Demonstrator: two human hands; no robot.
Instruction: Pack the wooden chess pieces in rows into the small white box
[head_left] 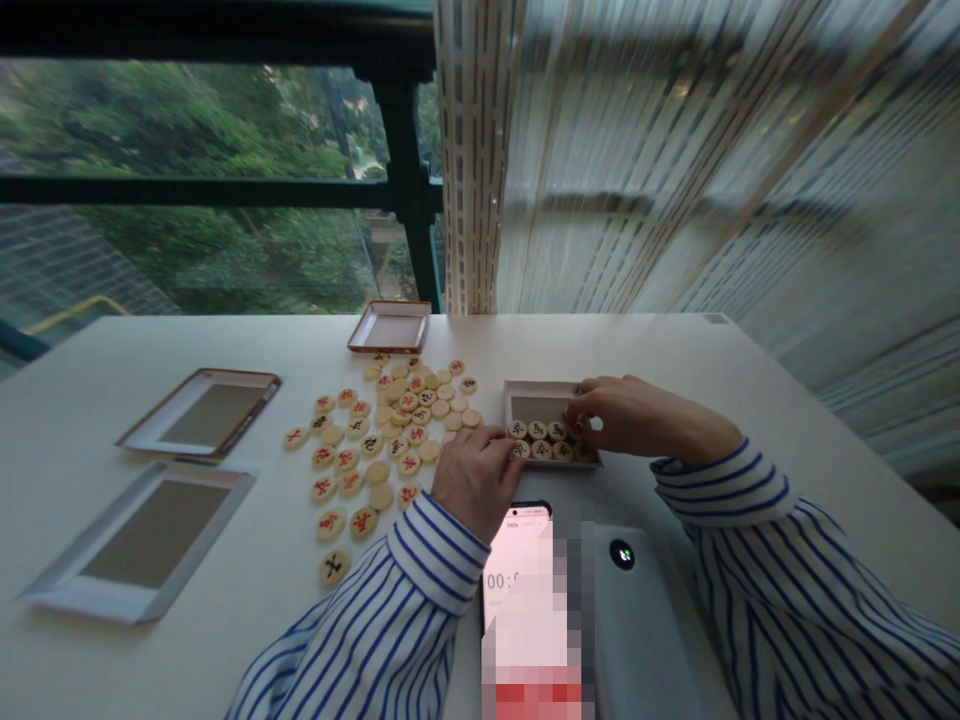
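Left hand (pixel 472 482) and right hand (pixel 646 418), apart, flank a shallow pale rectangular box (pixel 536 408) of round cream discs (pixel 537 431); grip unclear.

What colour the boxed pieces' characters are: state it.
Black on the visible boxed pieces; best in the head view.

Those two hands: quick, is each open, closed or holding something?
Left hand: partly curled at the left end of the shallow, whitish rectangular box; grip cannot be told.
Right hand: curled at its right end; grip cannot be told.

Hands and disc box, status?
Right hand at right end of box; left hand at near-left corner. Two rows of discs inside. Phone on near side.
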